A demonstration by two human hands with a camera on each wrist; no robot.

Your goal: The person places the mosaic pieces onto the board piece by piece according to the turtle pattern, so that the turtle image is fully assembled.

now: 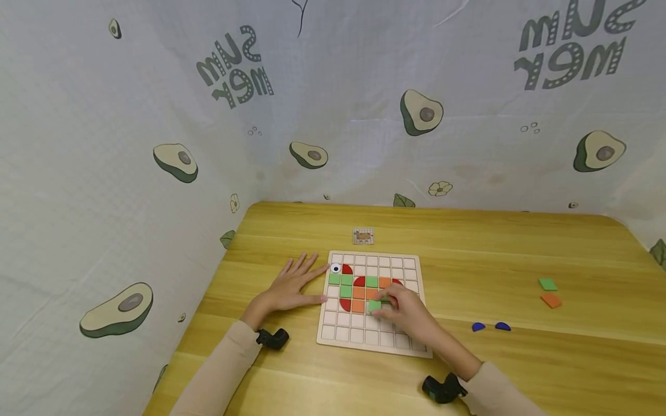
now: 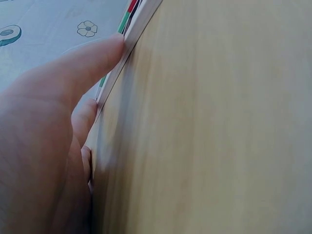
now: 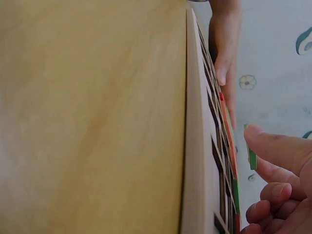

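A pale wooden grid board [image 1: 346, 341] lies on the table, with red, green and orange tiles in some of its squares. At its upper left sits an eye tile [image 1: 336, 268]. My left hand [image 1: 291, 289] lies at the board's left side with fingers spread; its thumb and index fingertips are right at the edge. Over the lower middle of the board, my right hand [image 1: 408, 315] pinches a green square tile [image 3: 250, 147] between thumb and fingers. In the right wrist view this tile is raised above the board's surface. The right hand hides part of the board's right side.
Behind the board lies a small picture card [image 1: 363, 236]. To the right are a green tile [image 1: 547, 284], an orange tile [image 1: 551, 300] and two blue half-round tiles [image 1: 502, 326]. A white cloth printed with avocados [image 1: 421, 112] hangs behind the table [image 1: 520, 248].
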